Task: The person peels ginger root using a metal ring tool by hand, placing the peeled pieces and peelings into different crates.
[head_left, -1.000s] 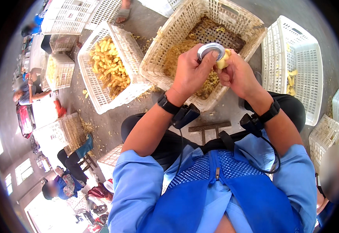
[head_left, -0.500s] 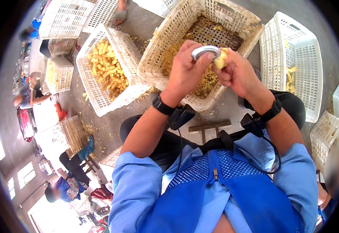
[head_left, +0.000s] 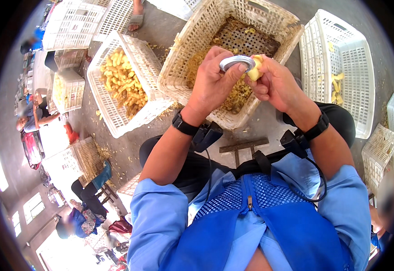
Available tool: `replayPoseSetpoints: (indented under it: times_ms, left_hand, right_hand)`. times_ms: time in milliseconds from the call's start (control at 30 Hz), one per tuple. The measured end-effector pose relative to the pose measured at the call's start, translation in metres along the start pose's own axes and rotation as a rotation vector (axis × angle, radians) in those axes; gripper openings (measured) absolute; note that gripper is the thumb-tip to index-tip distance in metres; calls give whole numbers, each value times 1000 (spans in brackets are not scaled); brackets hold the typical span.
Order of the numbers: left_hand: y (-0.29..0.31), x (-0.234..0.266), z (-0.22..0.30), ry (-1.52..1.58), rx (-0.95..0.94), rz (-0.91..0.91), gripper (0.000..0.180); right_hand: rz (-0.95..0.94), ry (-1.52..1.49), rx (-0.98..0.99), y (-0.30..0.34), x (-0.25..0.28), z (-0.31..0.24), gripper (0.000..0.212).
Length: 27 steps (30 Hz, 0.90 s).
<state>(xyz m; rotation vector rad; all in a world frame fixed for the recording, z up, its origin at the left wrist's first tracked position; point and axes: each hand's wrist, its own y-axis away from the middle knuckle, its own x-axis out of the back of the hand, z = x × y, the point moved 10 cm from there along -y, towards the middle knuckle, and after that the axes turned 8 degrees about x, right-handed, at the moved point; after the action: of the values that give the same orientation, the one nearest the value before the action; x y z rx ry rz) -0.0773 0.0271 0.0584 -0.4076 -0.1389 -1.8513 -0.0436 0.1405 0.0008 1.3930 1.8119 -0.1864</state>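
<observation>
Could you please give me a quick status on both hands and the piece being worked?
Left hand grips metal ring tool. Right hand holds yellow piece against it, over the crate of peelings. Nothing in the way.

Yellow piece [head_left: 255, 68] mostly behind fingers [head_left: 269, 79]

White crate of yellow pieces [head_left: 124, 86], emptier white crate [head_left: 341, 67], seated workers [head_left: 33, 118].
</observation>
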Motion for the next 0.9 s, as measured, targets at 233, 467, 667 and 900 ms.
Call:
replayPoseSetpoints:
  times_ms: [233,467,667,900]
  left_hand:
    - [-2,-2,15,-43,-107,18,14]
    - [3,-12,19,-150,-163,140,11]
    - [6,-26,25,-299,-264,220,8]
    - [-1,11,-16,-333,48,372,13]
  right_hand:
    - [-36,-34,-108,1,4,10,15]
    - [70,-3,-82,1,12,10,12]
    - [191,-30,-88,-2,33,18,11]
    - [163,-147,-136,2,9,27,20]
